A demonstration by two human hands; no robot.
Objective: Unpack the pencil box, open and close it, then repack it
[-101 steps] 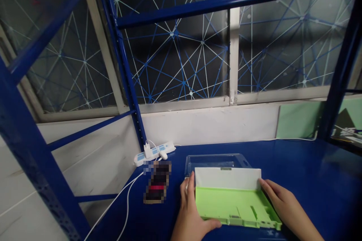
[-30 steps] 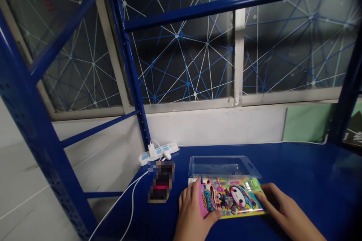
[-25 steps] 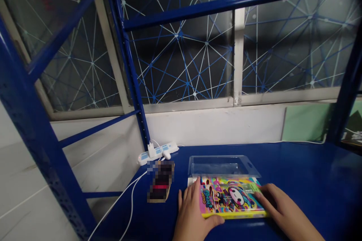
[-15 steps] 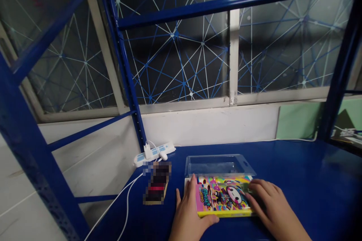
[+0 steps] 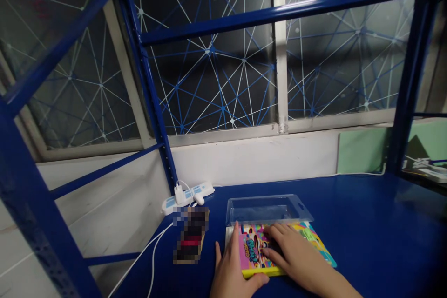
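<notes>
A colourful booklet (image 5: 252, 253) with a pink left part, cartoon print and a yellow front edge lies on the blue tabletop. My left hand (image 5: 232, 265) holds its near left corner, thumb along the front edge and fingers stretched up the left side. Over the middle of the cover rests my right hand (image 5: 296, 253). Its fingers are bent and its thumb is apart from them, with print showing in the gap. Part of the cover is hidden under this hand. Directly behind the booklet is a clear plastic tray (image 5: 258, 216).
Left of the booklet lies a pixelated dark object (image 5: 191, 235). A white power strip (image 5: 188, 198) with a plug and white cables (image 5: 153, 260) is behind it. Blue metal posts (image 5: 148, 84) frame the table (image 5: 359, 223). Dark items (image 5: 424, 167) are at the far right.
My right hand has slid left from the booklet's right end to the middle of its cover. The right part, with a teal corner, now shows. My left hand stays in place.
</notes>
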